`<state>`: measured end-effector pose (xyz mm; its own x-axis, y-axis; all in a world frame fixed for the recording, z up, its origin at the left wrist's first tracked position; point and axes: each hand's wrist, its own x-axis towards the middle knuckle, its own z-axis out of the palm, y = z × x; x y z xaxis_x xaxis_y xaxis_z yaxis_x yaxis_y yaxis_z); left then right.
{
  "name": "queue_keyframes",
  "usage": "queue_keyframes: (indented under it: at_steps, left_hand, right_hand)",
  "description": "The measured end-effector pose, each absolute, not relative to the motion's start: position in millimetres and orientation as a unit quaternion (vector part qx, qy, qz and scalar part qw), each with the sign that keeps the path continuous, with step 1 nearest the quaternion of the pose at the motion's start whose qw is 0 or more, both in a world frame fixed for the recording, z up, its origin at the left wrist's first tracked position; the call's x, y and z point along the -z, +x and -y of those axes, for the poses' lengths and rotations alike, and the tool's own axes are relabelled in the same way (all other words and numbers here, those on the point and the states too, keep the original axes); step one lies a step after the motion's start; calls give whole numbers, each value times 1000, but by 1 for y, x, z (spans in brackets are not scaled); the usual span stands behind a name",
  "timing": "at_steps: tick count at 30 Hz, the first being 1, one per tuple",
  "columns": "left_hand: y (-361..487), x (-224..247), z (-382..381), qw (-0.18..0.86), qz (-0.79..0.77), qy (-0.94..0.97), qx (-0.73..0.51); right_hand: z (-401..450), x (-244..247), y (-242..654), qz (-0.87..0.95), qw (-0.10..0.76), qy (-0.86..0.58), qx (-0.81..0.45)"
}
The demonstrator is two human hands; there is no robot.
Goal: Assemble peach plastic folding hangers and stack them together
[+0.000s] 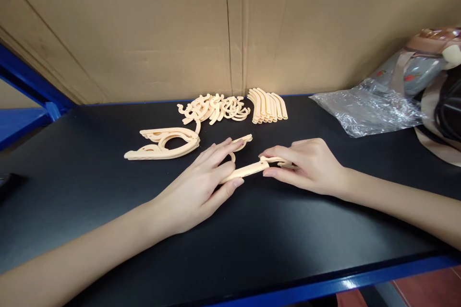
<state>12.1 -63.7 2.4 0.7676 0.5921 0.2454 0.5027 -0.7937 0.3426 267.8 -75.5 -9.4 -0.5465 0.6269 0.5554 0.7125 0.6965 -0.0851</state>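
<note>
My left hand (201,182) is closed around a cream plastic folding hanger (248,171), thumb below the near arm and fingers over the far part. My palm and fingers cover some of it. At the right end of that arm, my right hand (306,165) pinches a small curved cream hanger piece (272,159) between thumb and fingertips. This piece meets the arm's end; whether it is joined there I cannot tell. Left of my hands lie folded cream hangers (176,151), stacked on each other.
Behind my hands on the black tabletop (252,254) are a loose heap of curved hook pieces (212,108) and a neat pile of hanger arms (266,105). A clear plastic bag (370,108) and a strapped bottle (414,69) lie at right. Cardboard (162,29) stands behind.
</note>
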Motion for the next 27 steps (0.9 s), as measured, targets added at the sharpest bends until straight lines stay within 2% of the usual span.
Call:
queue_keyframes:
  at_steps: [6, 19, 27]
  left_hand:
    - [12, -2, 64, 123, -293, 935, -157]
    - [12, 0, 61, 119, -293, 933, -174]
    - [12, 2, 61, 117, -290, 934, -175]
  right_hand:
    - [75, 11, 269, 877, 311, -361, 68]
    - [75, 9, 267, 872, 289, -392, 42]
    - [76, 8, 268, 885, 270, -365, 102]
